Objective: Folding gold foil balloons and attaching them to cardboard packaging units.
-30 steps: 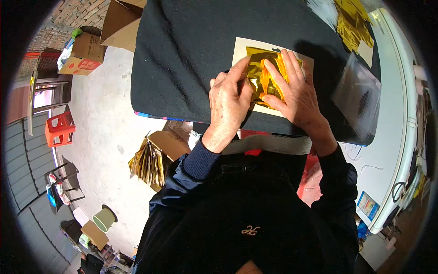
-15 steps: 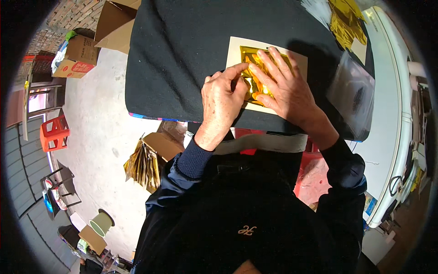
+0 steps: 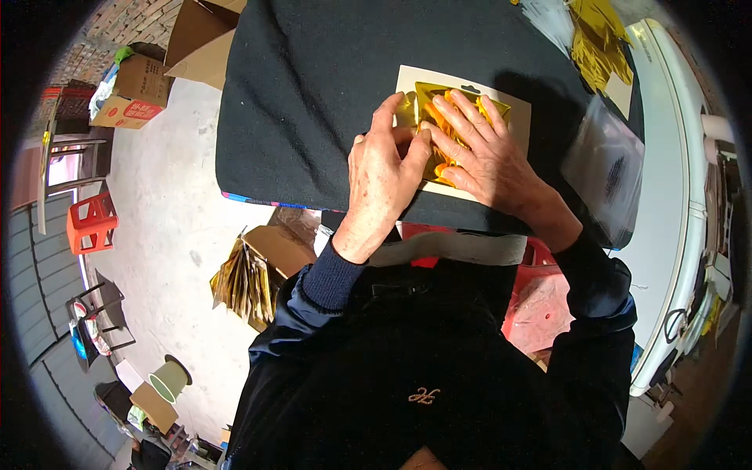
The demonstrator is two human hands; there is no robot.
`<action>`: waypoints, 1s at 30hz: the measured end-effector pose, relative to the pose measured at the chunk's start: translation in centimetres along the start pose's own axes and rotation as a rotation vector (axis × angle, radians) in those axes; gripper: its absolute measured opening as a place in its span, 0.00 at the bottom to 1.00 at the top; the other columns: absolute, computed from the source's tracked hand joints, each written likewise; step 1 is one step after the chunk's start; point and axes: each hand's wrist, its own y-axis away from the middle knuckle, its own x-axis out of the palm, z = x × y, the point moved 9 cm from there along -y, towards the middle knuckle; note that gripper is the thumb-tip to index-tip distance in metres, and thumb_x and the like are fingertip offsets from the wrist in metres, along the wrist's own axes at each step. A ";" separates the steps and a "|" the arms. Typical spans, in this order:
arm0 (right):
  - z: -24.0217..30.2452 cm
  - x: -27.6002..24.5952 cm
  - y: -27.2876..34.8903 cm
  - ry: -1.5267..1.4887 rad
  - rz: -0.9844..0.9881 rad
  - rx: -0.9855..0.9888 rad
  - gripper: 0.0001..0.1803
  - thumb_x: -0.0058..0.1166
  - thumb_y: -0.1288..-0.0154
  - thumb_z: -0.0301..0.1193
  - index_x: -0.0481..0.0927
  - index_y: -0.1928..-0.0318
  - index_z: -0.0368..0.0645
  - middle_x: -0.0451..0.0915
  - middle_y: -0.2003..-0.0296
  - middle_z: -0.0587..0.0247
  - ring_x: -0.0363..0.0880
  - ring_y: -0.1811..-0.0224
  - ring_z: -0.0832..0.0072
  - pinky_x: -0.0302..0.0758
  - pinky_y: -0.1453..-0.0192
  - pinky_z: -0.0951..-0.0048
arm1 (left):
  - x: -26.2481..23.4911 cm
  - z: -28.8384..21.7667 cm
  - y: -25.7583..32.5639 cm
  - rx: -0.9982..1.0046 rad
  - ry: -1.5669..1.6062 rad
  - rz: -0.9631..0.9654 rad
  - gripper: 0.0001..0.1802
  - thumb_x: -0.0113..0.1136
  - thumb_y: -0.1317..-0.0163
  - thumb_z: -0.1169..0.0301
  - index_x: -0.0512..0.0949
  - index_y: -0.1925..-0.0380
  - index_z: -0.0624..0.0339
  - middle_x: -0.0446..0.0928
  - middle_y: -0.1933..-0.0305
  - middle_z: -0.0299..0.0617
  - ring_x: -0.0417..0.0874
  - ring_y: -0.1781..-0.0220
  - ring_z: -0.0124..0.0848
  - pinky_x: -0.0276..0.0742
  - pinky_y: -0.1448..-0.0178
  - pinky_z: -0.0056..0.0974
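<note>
A cream card (image 3: 517, 117) with a hang hole at its far edge lies on the black cloth, with shiny gold foil (image 3: 427, 92) on top of it. My right hand (image 3: 489, 160) rests flat on the foil, fingers spread, covering much of its right part. At the foil's left edge is my left hand (image 3: 381, 176); its thumb and index finger stand apart and nothing shows firmly gripped between them. What the left fingertips touch is partly hidden.
The black-covered table (image 3: 313, 110) also bears clear plastic sleeves (image 3: 603, 160) at the right and more gold foil (image 3: 594, 47) at the far right. Folded gold sheets (image 3: 243, 286) stand by a cardboard box left of me. A red stool (image 3: 92, 223) is on the floor.
My left thumb and index finger have spread apart from a closed pinch, with the index finger reaching farther up. My right hand has slid slightly nearer, uncovering the hang hole.
</note>
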 end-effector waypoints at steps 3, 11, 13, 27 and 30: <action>0.1 -0.1 -0.1 -0.007 0.018 0.002 0.35 0.57 0.31 0.51 0.72 0.27 0.54 0.61 0.23 0.50 0.56 0.20 0.50 0.48 0.19 0.37 | -0.2 -0.1 -0.4 0.075 -0.021 -0.004 0.25 0.60 0.33 0.73 0.70 0.37 0.66 0.88 0.66 0.53 0.91 0.67 0.47 0.86 0.58 0.46; 0.1 -0.3 0.1 -0.110 -0.013 -0.021 0.30 0.57 0.30 0.43 0.75 0.29 0.52 0.58 0.22 0.46 0.50 0.17 0.47 0.42 0.17 0.35 | -0.5 0.2 -2.1 -0.026 -0.048 0.106 0.20 0.59 0.33 0.72 0.77 0.42 0.67 0.88 0.62 0.56 0.91 0.61 0.49 0.86 0.51 0.46; 0.1 -0.3 0.1 -0.108 0.004 -0.012 0.30 0.57 0.30 0.43 0.75 0.29 0.53 0.58 0.22 0.46 0.50 0.17 0.47 0.41 0.17 0.35 | -0.5 0.3 -2.4 -0.037 -0.056 0.129 0.20 0.59 0.33 0.72 0.78 0.43 0.67 0.88 0.61 0.56 0.91 0.60 0.49 0.86 0.51 0.45; 0.4 -0.5 0.0 -0.119 -0.010 -0.011 0.29 0.57 0.29 0.44 0.76 0.29 0.62 0.57 0.22 0.48 0.50 0.17 0.49 0.40 0.17 0.35 | 0.9 -0.2 -7.0 0.229 -0.322 0.111 0.13 0.66 0.36 0.69 0.83 0.54 0.63 0.87 0.60 0.49 0.88 0.55 0.44 0.82 0.46 0.48; 0.6 -0.6 -0.2 -0.114 -0.002 -0.010 0.29 0.57 0.29 0.44 0.76 0.29 0.62 0.57 0.22 0.48 0.50 0.18 0.49 0.40 0.18 0.35 | 1.9 -0.7 -7.2 0.458 -0.472 0.053 0.12 0.68 0.36 0.66 0.83 0.55 0.57 0.83 0.61 0.45 0.84 0.52 0.44 0.80 0.46 0.45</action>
